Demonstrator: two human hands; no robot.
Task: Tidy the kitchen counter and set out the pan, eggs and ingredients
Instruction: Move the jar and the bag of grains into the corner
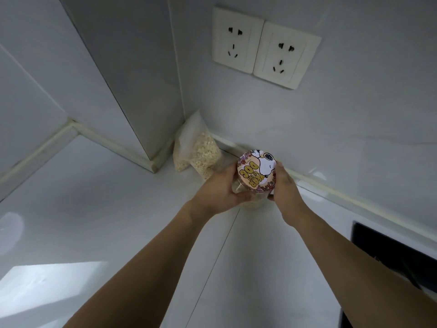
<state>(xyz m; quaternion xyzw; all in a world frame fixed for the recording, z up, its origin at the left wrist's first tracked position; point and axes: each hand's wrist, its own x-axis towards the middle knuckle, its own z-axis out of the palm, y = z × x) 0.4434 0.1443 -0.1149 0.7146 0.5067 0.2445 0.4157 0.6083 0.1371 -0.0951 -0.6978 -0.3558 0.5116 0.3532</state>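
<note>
Head view. A white kitchen corner: pale wall panels meet a glossy white tabletop point(99, 209), with a cream sealing strip point(99, 138) running along the joint. Two white wall sockets point(264, 47) sit side by side on the right-hand wall, above the work area. A dark, black-edged inset point(390, 252) occupies the right margin of the tabletop; what it is cannot be told. In the corner, a clear plastic bag point(197, 150) holding pale flakes leans against the wall, its upper part empty and folded upward.

The jar point(250, 197) stands near the back wall, just right of the bag and in front of the sealing strip. Its long axis runs roughly vertical, tilted slightly toward the camera, so that the lid point(256, 171) faces upward and toward the viewer. The lid bears a cartoon dog and the lettering "DOG", which reads upside down from this viewpoint. The body is transparent, with pale contents at its base; whether the base rests on the tabletop is hidden by the hands.

The left hand point(220, 188) grips the jar body from the left, fingers curled around the glass below the lid. The right hand point(283, 185) grips from the right, thumb against the lid's rim and fingers wrapped behind. Both bare forearms extend from the lower frame edge and converge on the jar.
</note>
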